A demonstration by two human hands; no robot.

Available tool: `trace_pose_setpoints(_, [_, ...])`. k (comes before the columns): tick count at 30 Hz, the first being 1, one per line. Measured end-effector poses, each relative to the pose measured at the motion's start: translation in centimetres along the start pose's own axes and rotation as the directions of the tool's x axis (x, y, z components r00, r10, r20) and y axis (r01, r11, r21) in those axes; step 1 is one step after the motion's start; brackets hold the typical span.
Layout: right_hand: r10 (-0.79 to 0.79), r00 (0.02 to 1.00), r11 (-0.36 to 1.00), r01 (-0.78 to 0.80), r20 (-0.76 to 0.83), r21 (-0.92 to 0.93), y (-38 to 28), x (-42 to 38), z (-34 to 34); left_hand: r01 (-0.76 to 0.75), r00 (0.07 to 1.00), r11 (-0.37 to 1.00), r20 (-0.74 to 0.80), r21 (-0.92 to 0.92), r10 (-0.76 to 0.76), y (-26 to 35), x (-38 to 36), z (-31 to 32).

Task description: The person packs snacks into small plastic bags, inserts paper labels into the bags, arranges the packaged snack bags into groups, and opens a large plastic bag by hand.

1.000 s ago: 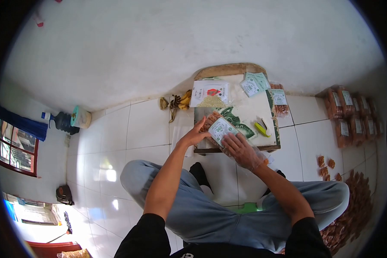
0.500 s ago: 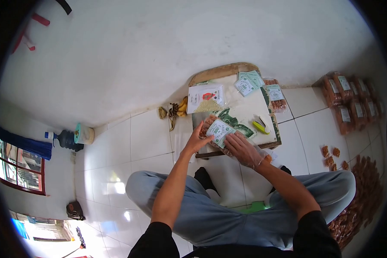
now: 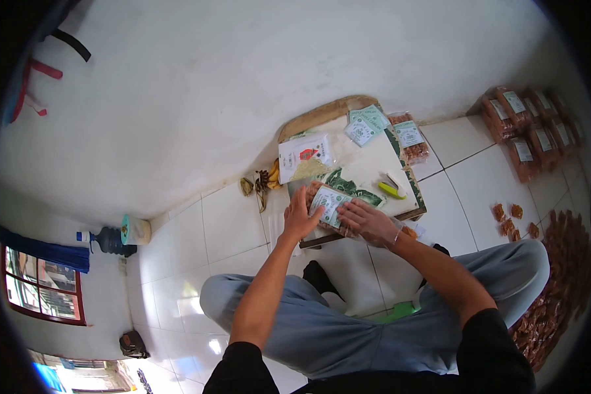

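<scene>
A clear plastic packet of brown snack pieces with a pale green-and-white label (image 3: 330,202) lies tilted over the near edge of a low wooden table (image 3: 374,161). My left hand (image 3: 300,218) grips its left end, thumb across the label and fingers along the far side. Over the right end, my right hand (image 3: 368,222) holds the packet, its fingers laid across the label and its thumb hidden. A yellow-green stapler (image 3: 392,190) lies on the table to the right of the packet.
Loose labels (image 3: 364,126) and a printed white bag (image 3: 305,157) lie on the table. Beside it are another labelled packet (image 3: 410,138) and bananas (image 3: 273,176). Stacked packets (image 3: 525,131) stand at right, near small brown pieces (image 3: 507,226) and a large brown pile (image 3: 551,295).
The camera view has shifted slightly. My right hand's fingers have slid a little further up over the label; my left hand keeps its hold on the packet's left end.
</scene>
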State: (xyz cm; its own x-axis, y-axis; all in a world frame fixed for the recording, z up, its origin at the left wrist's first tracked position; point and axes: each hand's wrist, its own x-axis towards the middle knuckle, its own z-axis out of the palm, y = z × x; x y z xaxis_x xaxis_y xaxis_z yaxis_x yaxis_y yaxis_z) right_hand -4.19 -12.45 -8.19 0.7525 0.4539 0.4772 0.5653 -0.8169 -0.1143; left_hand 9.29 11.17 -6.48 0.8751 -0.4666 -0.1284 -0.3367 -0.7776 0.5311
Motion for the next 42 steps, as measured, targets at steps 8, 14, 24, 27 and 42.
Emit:
trace_pose_setpoints(8, [-0.066, 0.995, 0.992, 0.057, -0.077, -0.111, -0.3, -0.9, -0.9, -0.557, 0.830, 0.645, 0.359, 0.523, 0.426, 5.1, -1.0, -5.2])
trace_pose_setpoints(14, [-0.049, 0.994, 0.999, 0.048, -0.099, -0.012, 0.0, -0.6, -1.1, -0.649, 0.759, 0.640, 0.403, 0.412, 0.511, 6.0, 0.1, -4.2])
trace_pose_setpoints(24, [-0.071, 0.997, 0.997, 0.071, -0.034, -0.007, 0.8, -1.0, -0.7, -0.650, 0.760, 0.594, 0.436, 0.475, 0.482, 7.0, 0.4, -2.6])
trace_pose_setpoints(27, [-0.109, 0.994, 0.991, 0.107, 0.014, 0.080, 1.5, -2.7, -1.5, -0.649, 0.761, 0.606, 0.408, 0.460, 0.505, 6.7, 0.3, -2.9])
trace_pose_setpoints(42, [0.249, 0.964, 0.952, -0.225, -0.093, 0.207, -1.3, -8.1, -4.8, -0.620, 0.780, 0.618, 0.295, 0.484, 0.552, 4.6, 0.4, -3.8])
